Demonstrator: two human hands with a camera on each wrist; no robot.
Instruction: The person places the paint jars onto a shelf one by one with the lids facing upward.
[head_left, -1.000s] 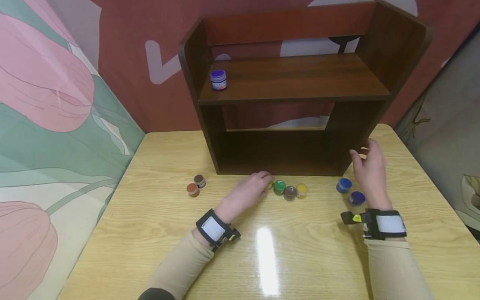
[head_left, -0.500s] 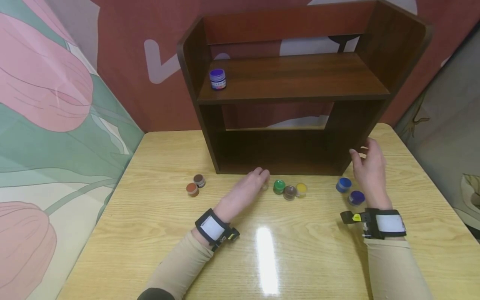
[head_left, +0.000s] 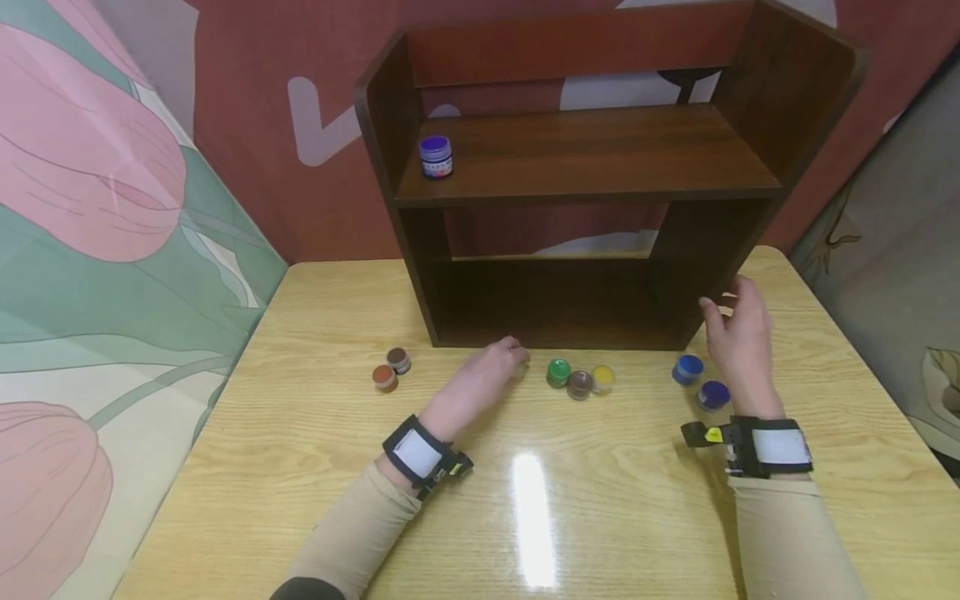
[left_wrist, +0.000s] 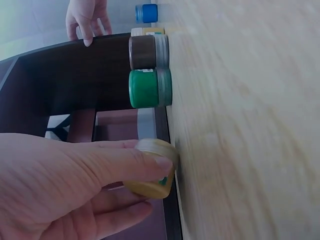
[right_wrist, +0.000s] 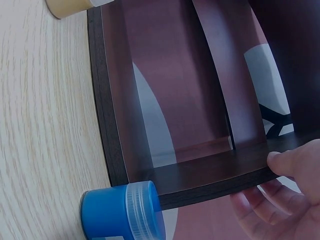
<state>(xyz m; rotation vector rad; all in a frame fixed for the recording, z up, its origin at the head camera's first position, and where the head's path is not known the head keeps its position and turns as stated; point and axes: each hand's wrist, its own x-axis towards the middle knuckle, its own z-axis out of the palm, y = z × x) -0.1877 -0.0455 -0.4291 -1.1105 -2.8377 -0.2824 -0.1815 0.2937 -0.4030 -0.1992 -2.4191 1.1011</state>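
Note:
My left hand [head_left: 491, 371] pinches a small ochre-yellow paint jar [left_wrist: 152, 187] between thumb and fingers, low over the table in front of the shelf. The hand mostly hides that jar in the head view; in the left wrist view it looks tilted. To its right stand a green paint jar [head_left: 558, 373], a brown paint jar [head_left: 580, 385] and a yellow paint jar [head_left: 603, 379]. My right hand [head_left: 738, 346] holds the right side panel of the dark wooden shelf [head_left: 588, 198], thumb on the front edge [right_wrist: 265, 177] and fingers round the outer side.
A purple-lidded paint jar [head_left: 437, 157] stands at the left of the upper board. An orange-brown jar [head_left: 385, 378] and a dark brown jar [head_left: 399, 360] sit left on the table. Near my right wrist are a blue jar [head_left: 687, 369] and a dark blue jar [head_left: 713, 396].
My left hand has slid left along the shelf's front with the ochre paint jar, widening the gap to the green jar. The right hand keeps its place on the shelf.

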